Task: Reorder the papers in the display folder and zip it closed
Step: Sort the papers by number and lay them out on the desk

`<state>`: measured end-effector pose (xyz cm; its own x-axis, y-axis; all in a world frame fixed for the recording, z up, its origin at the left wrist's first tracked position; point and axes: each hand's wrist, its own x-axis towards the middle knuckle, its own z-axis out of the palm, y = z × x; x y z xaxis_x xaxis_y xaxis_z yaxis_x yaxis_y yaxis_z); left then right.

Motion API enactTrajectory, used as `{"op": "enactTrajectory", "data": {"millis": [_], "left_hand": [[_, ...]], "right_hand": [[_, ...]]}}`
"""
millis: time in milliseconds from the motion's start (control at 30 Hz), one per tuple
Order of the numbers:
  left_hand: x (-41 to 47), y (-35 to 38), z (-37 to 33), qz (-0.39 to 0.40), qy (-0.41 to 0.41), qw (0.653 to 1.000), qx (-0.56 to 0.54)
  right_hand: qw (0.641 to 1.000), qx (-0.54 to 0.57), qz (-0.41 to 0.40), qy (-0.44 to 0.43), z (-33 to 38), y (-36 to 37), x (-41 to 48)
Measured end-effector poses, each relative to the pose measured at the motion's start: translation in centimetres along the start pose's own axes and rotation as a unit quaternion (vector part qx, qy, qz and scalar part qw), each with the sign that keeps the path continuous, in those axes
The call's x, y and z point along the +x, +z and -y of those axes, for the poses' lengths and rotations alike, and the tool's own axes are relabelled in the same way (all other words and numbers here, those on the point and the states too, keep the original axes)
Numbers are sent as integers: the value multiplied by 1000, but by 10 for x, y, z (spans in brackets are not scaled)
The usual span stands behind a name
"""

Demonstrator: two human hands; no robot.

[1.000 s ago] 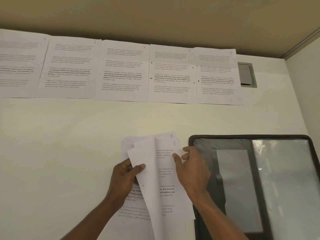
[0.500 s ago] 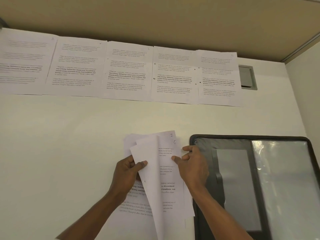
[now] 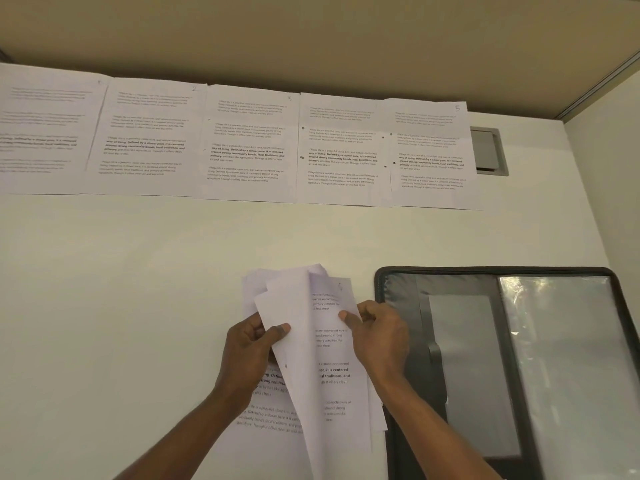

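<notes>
- The left grip [image 3: 254, 351] pinches the left edge of a loose sheaf of white printed paper sheets [image 3: 322, 368], thumb on top and fingers curled behind.
- The right grip [image 3: 381, 341] grasps the sheaf's opposite edge, thumb pressed on the front sheet (a handwritten 6 shows at that sheet's corner, just beyond the thumb).
- Between the two grips the front sheet bows lengthwise, its left half curling away from the sheets behind.
- Just outside the right grip, a black zip-edged display folder with clear plastic sleeves [image 3: 502, 358] lies open and flat on the white counter [image 3: 138, 306], the sheaf overlapping its near border.
- Well beyond both grips, a row of five white printed pages [image 3: 252, 143] lies side by side; the numbers 2, 3 and 5 are legible.
- The step in hand looks like sorting: finding the sheet that follows 5.
- The next move probably calls for one grip to peel that single sheet free while the other clamps the rest. Refilling and zipping are not yet begun.
</notes>
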<state>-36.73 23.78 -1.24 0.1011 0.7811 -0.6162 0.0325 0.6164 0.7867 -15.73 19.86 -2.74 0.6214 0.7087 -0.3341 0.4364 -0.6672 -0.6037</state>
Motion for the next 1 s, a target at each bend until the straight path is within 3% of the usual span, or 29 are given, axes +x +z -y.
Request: {"op": "enactTrajectory", "data": {"millis": [133,400,600,767,1000], "left_hand": [[-3,-1,-1,-7,19,1000,-5],[2,-5,0,-33,25,999,-9],[6,-5,0,-50,-16,998,-19],[7,-6,-4,-50,-26,998,-25],[11,-7,-3,-58,-48,996,-40]], "right_hand": [[999,47,-10,20,-2,-9,2],[989,68,-131,2,-1,-31,3],[986,163,-32,21,-12,-44,-8],[993,105,11,57,-42,-46,-30],[986,113,-126,13,-58,-132,62]]}}
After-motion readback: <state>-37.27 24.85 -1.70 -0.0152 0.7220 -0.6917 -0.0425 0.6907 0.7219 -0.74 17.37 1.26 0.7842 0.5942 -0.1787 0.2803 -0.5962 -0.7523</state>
